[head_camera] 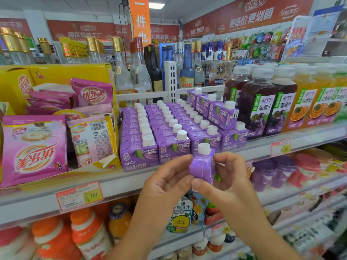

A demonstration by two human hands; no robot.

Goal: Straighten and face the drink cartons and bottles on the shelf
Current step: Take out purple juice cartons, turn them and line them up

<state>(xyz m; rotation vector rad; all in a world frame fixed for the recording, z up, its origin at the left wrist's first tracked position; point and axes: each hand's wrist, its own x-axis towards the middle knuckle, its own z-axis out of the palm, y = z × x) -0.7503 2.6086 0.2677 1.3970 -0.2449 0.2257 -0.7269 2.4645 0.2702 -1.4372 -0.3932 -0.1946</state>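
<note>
1. The left hand and right hand pinch one small purple carton between them, upright and white-capped, just before the shelved carton rows.
2. Only its plain seamed side shows; its label is hidden.

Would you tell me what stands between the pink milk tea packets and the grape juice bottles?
In the head view, rows of purple cartons with white caps stand between the packets and the bottles.

before you ran a pale metal shelf. on it stood rows of small purple white-capped drink cartons, dark grape juice bottles and orange juice bottles to their right, and a yellow cardboard box of pink sachets at your left.
</note>
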